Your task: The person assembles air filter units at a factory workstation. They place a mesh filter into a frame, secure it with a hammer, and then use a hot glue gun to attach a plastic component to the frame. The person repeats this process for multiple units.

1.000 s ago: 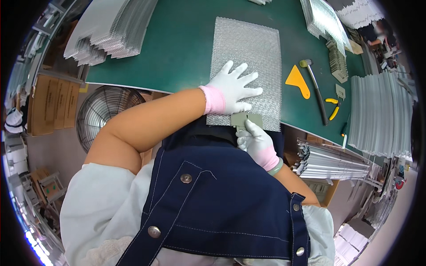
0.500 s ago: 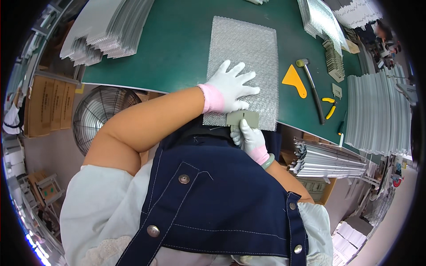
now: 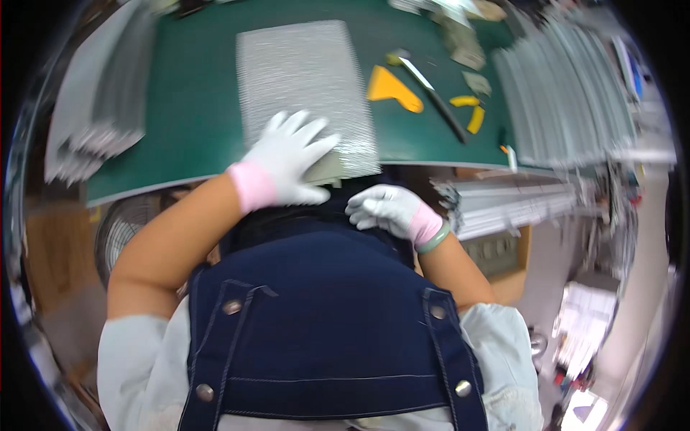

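My left hand (image 3: 291, 158), in a white glove with a pink cuff, is open. Its fingers spread over the near part of a silvery honeycomb-textured sheet (image 3: 298, 68) on the green table. Under its palm and fingers lies a small grey-green plate (image 3: 325, 171), partly hidden, at the sheet's near edge. My right hand (image 3: 387, 210), gloved alike, is off the sheet, in front of my dark blue apron. Its fingers are curled together, and whatever they hold, if anything, is hidden.
Right of the sheet lie a yellow scraper (image 3: 394, 90), a hammer (image 3: 435, 97) and yellow-handled pliers (image 3: 471, 113). Pale panel stacks stand at left (image 3: 108, 93) and right (image 3: 564, 93). Below the table's right edge are long metal strips (image 3: 510, 205); a fan (image 3: 122, 233) stands lower left.
My right hand has let go of the grey-green plate and drawn away to the right. My left hand now covers part of that plate. The whole view has swung, shifting the table leftward.
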The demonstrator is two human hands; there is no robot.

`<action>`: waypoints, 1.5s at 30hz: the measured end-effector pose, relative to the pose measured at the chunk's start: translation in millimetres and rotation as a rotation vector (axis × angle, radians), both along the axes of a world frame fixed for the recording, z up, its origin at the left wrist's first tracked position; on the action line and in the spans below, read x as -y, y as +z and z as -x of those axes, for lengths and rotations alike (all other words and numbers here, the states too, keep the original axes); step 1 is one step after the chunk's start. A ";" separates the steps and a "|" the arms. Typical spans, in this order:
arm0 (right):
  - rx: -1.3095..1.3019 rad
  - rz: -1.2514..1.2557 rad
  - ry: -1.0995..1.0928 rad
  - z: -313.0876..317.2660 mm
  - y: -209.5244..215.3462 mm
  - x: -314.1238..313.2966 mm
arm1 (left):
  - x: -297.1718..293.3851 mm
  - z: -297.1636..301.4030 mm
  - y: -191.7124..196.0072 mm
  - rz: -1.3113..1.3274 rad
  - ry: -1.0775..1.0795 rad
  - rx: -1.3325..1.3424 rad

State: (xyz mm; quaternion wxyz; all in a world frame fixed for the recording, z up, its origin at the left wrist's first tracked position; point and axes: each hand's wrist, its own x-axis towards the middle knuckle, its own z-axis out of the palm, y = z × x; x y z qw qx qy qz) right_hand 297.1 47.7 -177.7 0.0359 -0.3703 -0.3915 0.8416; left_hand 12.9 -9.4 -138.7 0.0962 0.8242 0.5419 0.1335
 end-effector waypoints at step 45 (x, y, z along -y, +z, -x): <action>-0.322 -0.250 -0.488 -14.8 67.0 18.3 | -28.0 -89.3 23.3 0.210 -0.408 0.977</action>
